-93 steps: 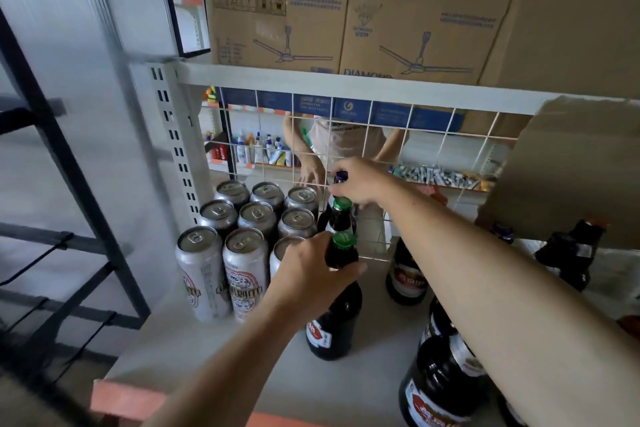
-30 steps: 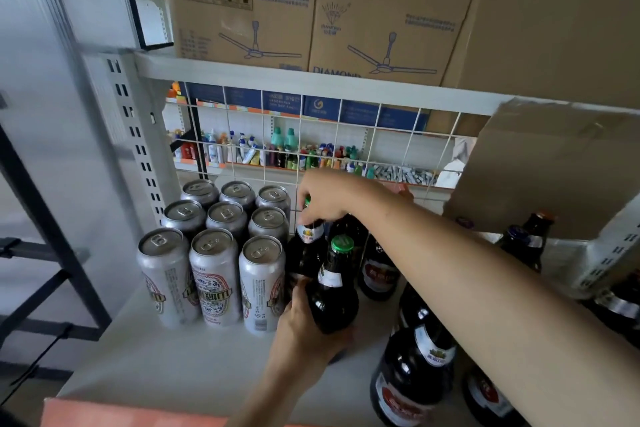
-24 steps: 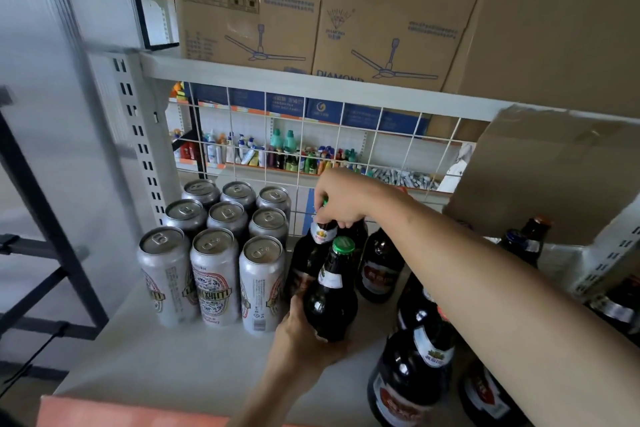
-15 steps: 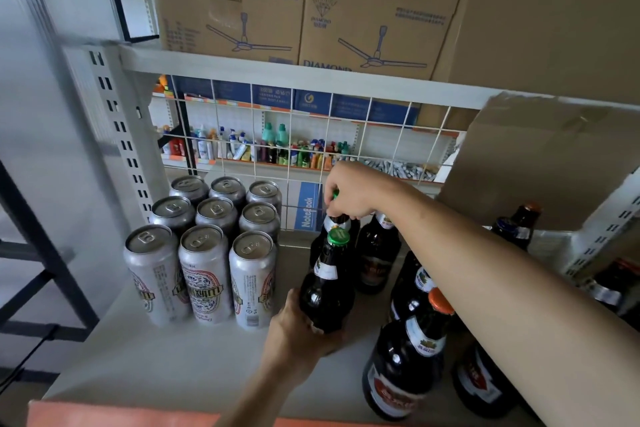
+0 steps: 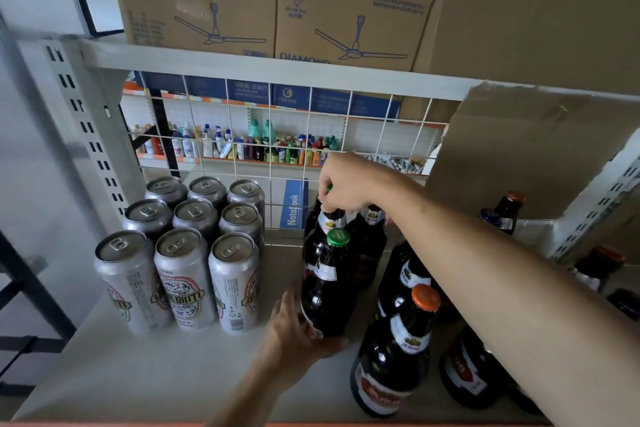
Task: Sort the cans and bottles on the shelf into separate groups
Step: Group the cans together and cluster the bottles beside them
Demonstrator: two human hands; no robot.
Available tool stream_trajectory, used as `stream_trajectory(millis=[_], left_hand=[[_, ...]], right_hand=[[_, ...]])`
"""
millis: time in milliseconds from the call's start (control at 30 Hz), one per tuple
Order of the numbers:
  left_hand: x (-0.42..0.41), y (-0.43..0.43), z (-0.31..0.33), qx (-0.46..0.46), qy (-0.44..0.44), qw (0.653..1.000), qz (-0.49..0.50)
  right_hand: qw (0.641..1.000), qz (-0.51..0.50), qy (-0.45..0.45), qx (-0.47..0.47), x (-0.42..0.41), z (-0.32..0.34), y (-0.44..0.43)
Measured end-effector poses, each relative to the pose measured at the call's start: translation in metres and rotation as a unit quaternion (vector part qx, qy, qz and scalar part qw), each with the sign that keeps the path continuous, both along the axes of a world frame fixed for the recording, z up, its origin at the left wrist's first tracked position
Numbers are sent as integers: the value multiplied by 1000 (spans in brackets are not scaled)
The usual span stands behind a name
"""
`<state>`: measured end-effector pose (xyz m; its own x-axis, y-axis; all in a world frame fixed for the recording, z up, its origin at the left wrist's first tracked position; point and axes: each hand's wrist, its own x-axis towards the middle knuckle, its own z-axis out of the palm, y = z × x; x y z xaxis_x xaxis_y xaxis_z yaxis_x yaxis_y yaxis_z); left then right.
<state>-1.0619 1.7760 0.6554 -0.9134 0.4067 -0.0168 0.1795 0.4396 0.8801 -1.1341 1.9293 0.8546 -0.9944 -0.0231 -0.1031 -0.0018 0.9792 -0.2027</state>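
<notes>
Tip-over risk: both hands clamped on bottles in a tightly packed group.

The cans (image 5: 187,246) stand in a block at the left of the shelf (image 5: 138,367). The left hand (image 5: 298,333) has its grip around the base of the green-capped bottle (image 5: 329,288); the right hand (image 5: 346,187) pinches the neck of the bottle behind (image 5: 327,222). Judged hazard: either bottle, or the reaching right forearm, could knock the orange-capped bottle (image 5: 398,350) and the ones beside it over.

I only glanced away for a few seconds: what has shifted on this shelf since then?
The left hand slid from the green-capped bottle's neck to its base. The right hand moved a second bottle in behind it, away from the cans. The cans stayed put.
</notes>
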Motion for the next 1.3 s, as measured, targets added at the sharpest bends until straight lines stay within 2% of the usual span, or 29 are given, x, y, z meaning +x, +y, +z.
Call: stream_trajectory(millis=[200,467,533,600,667,767,833,933,1033,1133,1200,1300], left_hand=[[-17,1,-2,40,-26,994,-101],[-20,-1,-8,16,-44,992,-121],[-16,-5,-8,5,-37,993,-111],[-13,-9,-10,1,-35,994,-105],[-8,-14,-11,-25,-41,994,-95],[-3,-23,-10,-79,-37,993,-81],[1,-27,-4,-145,-20,986,-75],[5,-29,0,-223,2,970,-99],[6,-32,2,-293,-13,950,-107],[3,-32,7,-386,1,912,-136],[-3,-30,9,-410,10,899,-155],[-9,-27,16,-406,2,897,-172]], right_hand=[[1000,-14,-13,-21,7,-7,-2],[997,-11,-38,-63,19,-2,5],[994,-14,4,-106,26,0,11],[988,-41,92,-113,30,2,25],[984,-97,137,-60,30,0,43],[988,-144,52,21,29,-7,60],[990,-137,18,13,31,-10,60],[989,-134,24,-52,29,-12,63],[990,-133,36,-31,23,-19,63],[987,-150,55,-27,16,-21,63],[984,-164,66,-28,11,-22,64],[982,-173,76,-16,5,-24,63]])
